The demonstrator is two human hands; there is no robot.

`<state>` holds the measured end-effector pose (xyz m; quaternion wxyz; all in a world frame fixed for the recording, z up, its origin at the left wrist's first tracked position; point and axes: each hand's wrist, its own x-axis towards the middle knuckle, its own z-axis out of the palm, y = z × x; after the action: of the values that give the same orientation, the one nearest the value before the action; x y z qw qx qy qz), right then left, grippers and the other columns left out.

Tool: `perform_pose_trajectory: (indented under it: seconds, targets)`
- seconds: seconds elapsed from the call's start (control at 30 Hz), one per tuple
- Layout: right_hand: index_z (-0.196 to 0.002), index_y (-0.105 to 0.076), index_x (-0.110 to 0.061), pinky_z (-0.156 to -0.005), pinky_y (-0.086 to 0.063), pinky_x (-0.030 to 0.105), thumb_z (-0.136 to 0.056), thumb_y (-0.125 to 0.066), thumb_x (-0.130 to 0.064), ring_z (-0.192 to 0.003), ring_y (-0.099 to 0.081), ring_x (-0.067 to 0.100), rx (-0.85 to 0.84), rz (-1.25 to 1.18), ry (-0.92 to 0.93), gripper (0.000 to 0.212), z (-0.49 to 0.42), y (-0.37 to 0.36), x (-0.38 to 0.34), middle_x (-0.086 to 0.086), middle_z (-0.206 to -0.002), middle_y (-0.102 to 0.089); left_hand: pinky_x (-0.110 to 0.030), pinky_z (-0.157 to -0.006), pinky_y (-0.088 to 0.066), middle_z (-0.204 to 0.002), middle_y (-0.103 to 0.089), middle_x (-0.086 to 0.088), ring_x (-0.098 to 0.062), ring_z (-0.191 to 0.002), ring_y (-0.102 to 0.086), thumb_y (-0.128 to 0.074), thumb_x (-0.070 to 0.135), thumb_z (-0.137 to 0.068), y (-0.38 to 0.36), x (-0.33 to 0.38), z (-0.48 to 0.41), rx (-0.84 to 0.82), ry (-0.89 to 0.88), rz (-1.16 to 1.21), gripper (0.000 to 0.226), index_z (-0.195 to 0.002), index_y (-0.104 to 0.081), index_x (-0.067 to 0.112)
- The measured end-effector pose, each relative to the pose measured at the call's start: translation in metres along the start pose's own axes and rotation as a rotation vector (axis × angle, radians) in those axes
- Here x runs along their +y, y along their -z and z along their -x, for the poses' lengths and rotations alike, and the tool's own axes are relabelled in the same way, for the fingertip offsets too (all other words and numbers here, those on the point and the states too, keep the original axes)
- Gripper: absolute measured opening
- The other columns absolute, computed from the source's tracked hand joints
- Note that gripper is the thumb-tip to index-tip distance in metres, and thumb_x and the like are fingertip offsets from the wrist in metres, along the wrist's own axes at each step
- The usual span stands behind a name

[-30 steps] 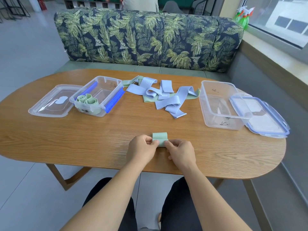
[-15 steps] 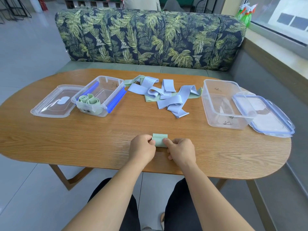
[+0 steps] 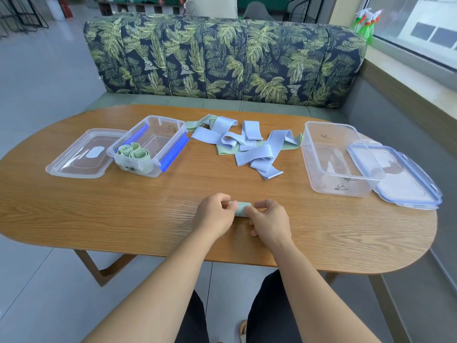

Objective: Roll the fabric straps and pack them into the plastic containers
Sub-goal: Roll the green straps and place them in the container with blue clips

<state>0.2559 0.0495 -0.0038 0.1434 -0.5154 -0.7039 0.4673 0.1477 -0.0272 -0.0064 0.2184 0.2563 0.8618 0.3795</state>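
Observation:
A green fabric strap (image 3: 241, 209), rolled into a short cylinder, lies on the wooden table (image 3: 123, 214) near its front edge. My left hand (image 3: 215, 214) pinches its left end and my right hand (image 3: 269, 221) pinches its right end. A loose heap of blue and green straps (image 3: 247, 144) lies at the table's far middle. The left container (image 3: 150, 144), with blue clips, holds two rolled green straps (image 3: 133, 154). The right container (image 3: 338, 159) stands open with nothing visible inside.
A clear lid (image 3: 84, 154) lies left of the left container. A blue-rimmed lid (image 3: 400, 179) leans against the right container's right side. A leaf-patterned sofa (image 3: 222, 58) stands behind the table, and a window ledge (image 3: 420, 78) runs along the right.
The flat end of the green strap has been rolled in, so the strap is now a compact roll between my hands. Both hands stayed near the front edge.

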Motion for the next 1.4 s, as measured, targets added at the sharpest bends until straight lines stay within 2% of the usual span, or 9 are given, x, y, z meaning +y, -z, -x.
perform_pose_trajectory:
  seconds: [0.17,0.33,0.43,0.6,0.73,0.83,0.93,1.07,1.4]
  targets:
    - [-0.106,-0.058,-0.022,-0.077,-0.057,0.042,-0.082,-0.062,-0.041,-0.062,-0.069,0.016,-0.009,-0.008,-0.012,0.032,-0.009,0.001,-0.004,-0.001,-0.078,-0.071,-0.037,-0.099,-0.047,-0.128,-0.058,0.003,-0.016,-0.113,-0.056,-0.062,0.03,-0.089,0.004,0.0,-0.005,-0.118,-0.045,-0.026,0.035,-0.124,-0.06,0.027]
    - [-0.121,-0.058,-0.027,-0.083,-0.052,0.037,-0.086,-0.057,-0.04,-0.098,-0.063,0.021,0.004,0.145,0.071,0.037,-0.014,-0.002,-0.004,0.002,-0.113,-0.062,-0.033,-0.101,-0.044,-0.13,-0.056,0.0,-0.018,-0.116,-0.053,-0.058,0.033,-0.092,0.01,0.003,-0.015,-0.226,-0.064,-0.084,0.033,-0.124,-0.06,0.026]
    - [-0.127,-0.058,-0.026,-0.085,-0.046,0.035,-0.092,-0.051,-0.03,-0.108,-0.058,0.021,-0.03,0.188,0.156,0.035,-0.015,-0.004,-0.004,0.004,-0.128,-0.049,-0.034,-0.104,-0.039,-0.128,-0.051,-0.002,-0.019,-0.119,-0.047,-0.053,0.035,-0.095,0.013,0.005,-0.017,-0.264,-0.1,-0.172,0.029,-0.123,-0.057,0.025]
    - [-0.108,-0.066,-0.028,-0.086,-0.046,0.037,-0.092,-0.049,-0.019,-0.106,-0.055,0.019,-0.075,0.19,0.222,0.025,-0.015,-0.006,-0.008,-0.003,-0.114,-0.052,-0.031,-0.106,-0.032,-0.129,-0.049,-0.003,-0.019,-0.126,-0.039,-0.047,0.032,-0.099,0.016,0.001,-0.013,-0.26,-0.198,-0.231,0.028,-0.124,-0.053,0.02]
    - [-0.097,-0.069,-0.022,-0.071,-0.046,0.025,-0.092,-0.054,-0.013,-0.088,-0.058,0.013,-0.118,0.078,0.27,0.019,-0.014,-0.008,-0.019,-0.004,-0.093,-0.065,-0.028,-0.09,-0.044,-0.118,-0.058,0.002,-0.014,-0.107,-0.054,-0.052,0.034,-0.096,0.028,-0.01,-0.013,-0.254,-0.151,-0.045,0.022,-0.115,-0.058,0.025]
    - [-0.099,-0.07,-0.014,-0.067,-0.047,0.012,-0.091,-0.06,-0.007,-0.077,-0.062,0.002,-0.172,-0.18,0.288,0.014,-0.009,-0.012,-0.037,-0.003,-0.094,-0.07,-0.026,-0.082,-0.044,-0.104,-0.064,0.003,-0.011,-0.094,-0.057,-0.053,0.032,-0.096,0.05,-0.017,-0.016,-0.238,-0.145,0.093,0.018,-0.108,-0.063,0.023]
    - [-0.103,-0.07,-0.016,-0.071,-0.054,0.019,-0.09,-0.064,-0.005,-0.08,-0.065,0.001,-0.298,-0.321,0.332,0.018,-0.004,-0.018,-0.058,-0.002,-0.096,-0.073,-0.024,-0.076,-0.042,-0.088,-0.061,0.004,-0.009,-0.079,-0.052,-0.054,0.03,-0.096,0.08,-0.025,-0.022,-0.227,-0.137,0.247,0.019,-0.102,-0.067,0.018]
    - [-0.109,-0.07,-0.015,-0.073,-0.055,0.023,-0.086,-0.067,0.0,-0.079,-0.064,0.008,-0.448,-0.361,0.371,0.027,-0.002,-0.032,-0.087,0.001,-0.093,-0.074,-0.028,-0.079,-0.039,-0.085,-0.059,0.0,-0.01,-0.078,-0.049,-0.054,0.032,-0.097,0.12,-0.036,-0.032,-0.228,-0.096,0.352,0.02,-0.096,-0.068,0.017]
    - [-0.103,-0.071,-0.01,-0.075,-0.053,0.026,-0.085,-0.069,-0.001,-0.071,-0.061,0.01,-0.48,-0.305,0.424,0.02,-0.02,-0.075,-0.145,0.0,-0.076,-0.07,-0.02,-0.069,-0.038,-0.086,-0.062,0.002,-0.003,-0.073,-0.054,-0.052,0.035,-0.098,0.181,-0.046,-0.058,-0.227,-0.069,0.332,0.029,-0.103,-0.069,0.013]
